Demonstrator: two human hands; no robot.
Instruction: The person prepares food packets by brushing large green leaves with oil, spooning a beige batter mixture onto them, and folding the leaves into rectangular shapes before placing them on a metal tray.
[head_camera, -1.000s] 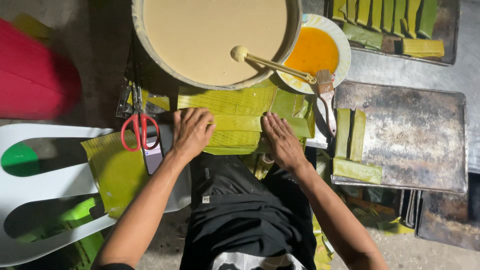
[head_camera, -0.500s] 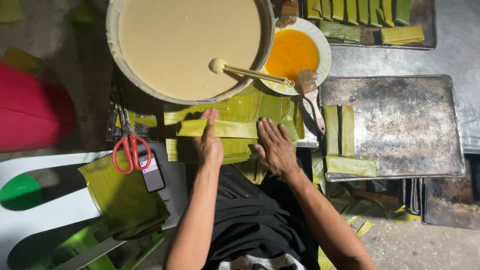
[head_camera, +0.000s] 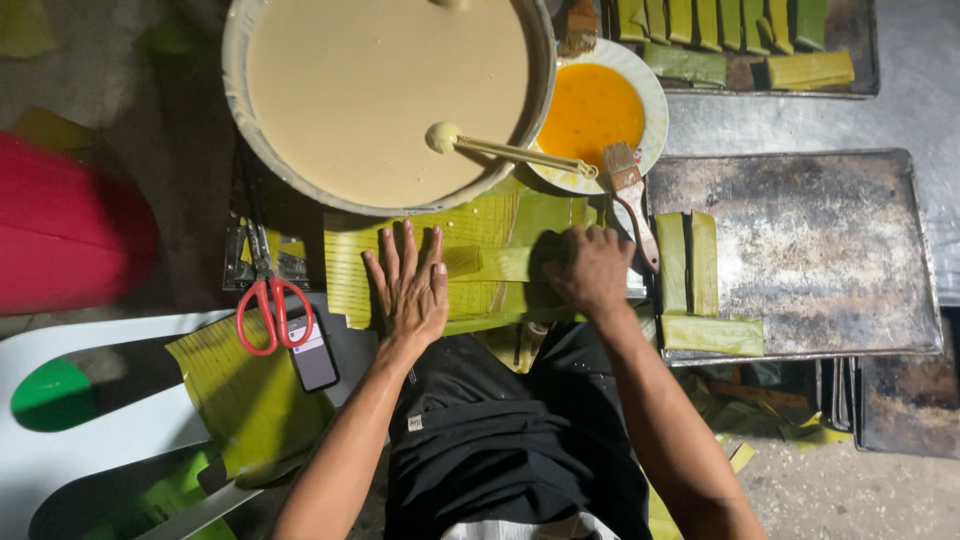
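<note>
Under the batter bowl (head_camera: 390, 100), left hand (head_camera: 410, 290) spread flat on banana leaf (head_camera: 480, 265), right hand (head_camera: 595, 270) grip hidden.

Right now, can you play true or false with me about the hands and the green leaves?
1. The left hand lies flat, fingers spread, on the banana leaf. True.
2. The right hand holds the red-handled scissors. False: the scissors lie by themselves, left of the left hand.
3. The big bowl holds pale batter with a ladle in it. True.
4. The nearest metal tray holds no leaf parcels. False: three folded leaf parcels lie on its left part.
</note>
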